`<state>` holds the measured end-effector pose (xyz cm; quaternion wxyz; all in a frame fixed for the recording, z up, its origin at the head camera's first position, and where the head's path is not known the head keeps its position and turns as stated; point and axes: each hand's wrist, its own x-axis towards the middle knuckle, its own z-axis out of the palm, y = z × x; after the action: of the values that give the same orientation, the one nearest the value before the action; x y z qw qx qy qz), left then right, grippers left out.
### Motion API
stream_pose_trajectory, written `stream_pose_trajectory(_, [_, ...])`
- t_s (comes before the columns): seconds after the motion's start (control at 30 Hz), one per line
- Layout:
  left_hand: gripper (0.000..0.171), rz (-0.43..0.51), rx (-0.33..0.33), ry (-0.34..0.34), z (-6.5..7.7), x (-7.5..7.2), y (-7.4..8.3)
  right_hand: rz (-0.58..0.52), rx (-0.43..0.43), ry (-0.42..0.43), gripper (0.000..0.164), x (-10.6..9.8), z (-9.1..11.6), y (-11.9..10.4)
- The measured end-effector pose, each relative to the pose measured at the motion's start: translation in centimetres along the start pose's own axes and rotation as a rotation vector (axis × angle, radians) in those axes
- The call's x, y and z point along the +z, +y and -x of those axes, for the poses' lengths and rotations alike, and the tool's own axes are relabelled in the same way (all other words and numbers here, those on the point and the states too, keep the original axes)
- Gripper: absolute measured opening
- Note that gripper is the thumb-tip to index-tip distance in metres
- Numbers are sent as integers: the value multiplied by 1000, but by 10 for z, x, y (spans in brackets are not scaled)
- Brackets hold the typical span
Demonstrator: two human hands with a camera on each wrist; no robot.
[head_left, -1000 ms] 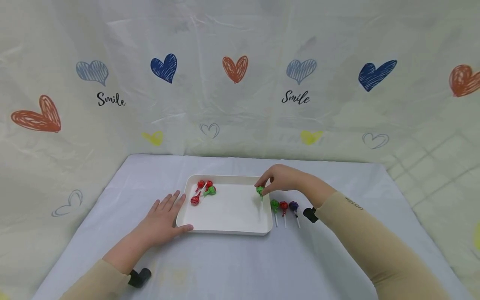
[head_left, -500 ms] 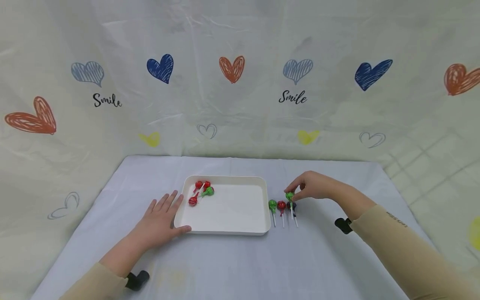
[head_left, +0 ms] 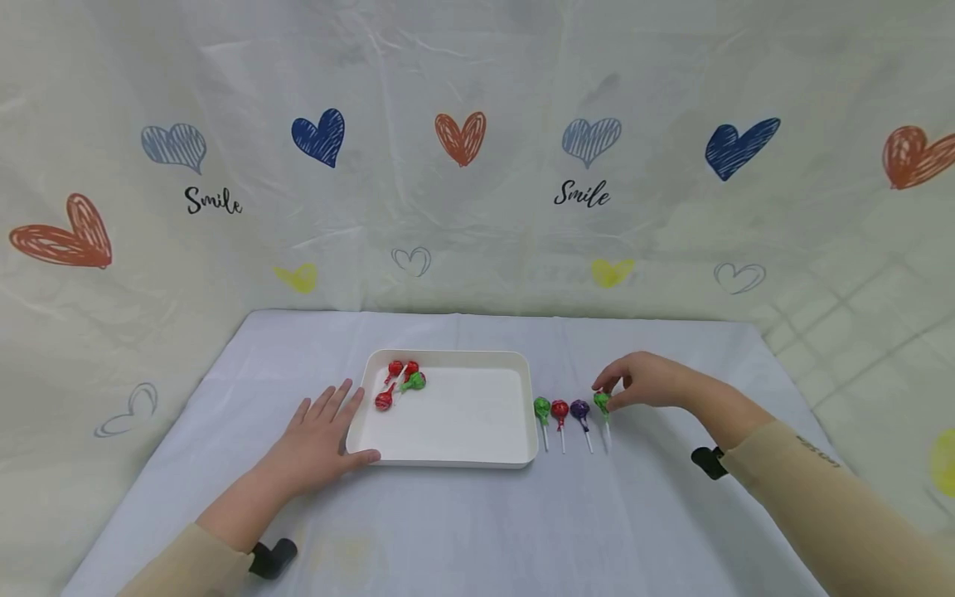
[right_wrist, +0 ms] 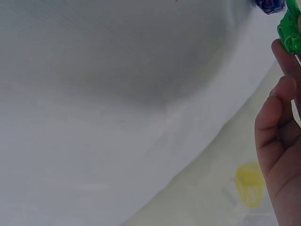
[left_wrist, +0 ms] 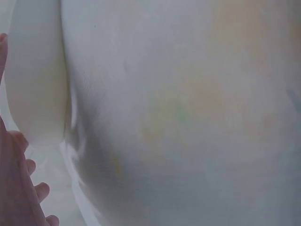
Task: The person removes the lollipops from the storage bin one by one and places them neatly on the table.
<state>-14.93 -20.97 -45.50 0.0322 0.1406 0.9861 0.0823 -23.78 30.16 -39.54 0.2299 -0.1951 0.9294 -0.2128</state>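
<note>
My right hand (head_left: 647, 381) pinches a green-wrapped lollipop (head_left: 601, 401) by its head, with the white stick pointing toward me, at the right end of a row. That row, beside the tray's right edge, holds a green lollipop (head_left: 542, 408), a red lollipop (head_left: 559, 410) and a purple lollipop (head_left: 579, 410). In the right wrist view the held green candy (right_wrist: 290, 32) shows at the fingertips near the purple one (right_wrist: 271, 4). My left hand (head_left: 319, 439) lies with fingers spread at the left edge of the white tray (head_left: 462, 461), thumb on its near left corner.
Inside the tray, at its far left, lie several lollipops: red ones (head_left: 384, 401) and a green one (head_left: 416, 381). A white cloth (head_left: 448, 539) covers the table. Behind it hangs a pale backdrop (head_left: 522, 240) printed with hearts. Each wrist wears a black camera (head_left: 273, 559).
My right hand has carried the green lollipop out of the tray, rightward past the purple one, and lowered it at the row's end. The left hand stays at the tray.
</note>
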Motion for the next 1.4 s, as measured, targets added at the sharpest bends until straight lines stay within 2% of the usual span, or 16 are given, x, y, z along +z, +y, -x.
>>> stream_pose_trajectory(0.3, [110,3,-5,-11,-2,5,-3,45,6,-39,22,12,-12,7])
stream_pose_trajectory(0.8, [111,16,-16,-19,-4,7,-6,34,44,-10,22,20,-18,9])
stream_pose_trajectory(1.03, [111,22,-20,-18,-4,7,-5,23,53,12,33,12,-14,5])
stream_pose_trajectory(1.4, [111,32,-16,-8,-4,8,-5,17,42,29,29,1,-15,-4])
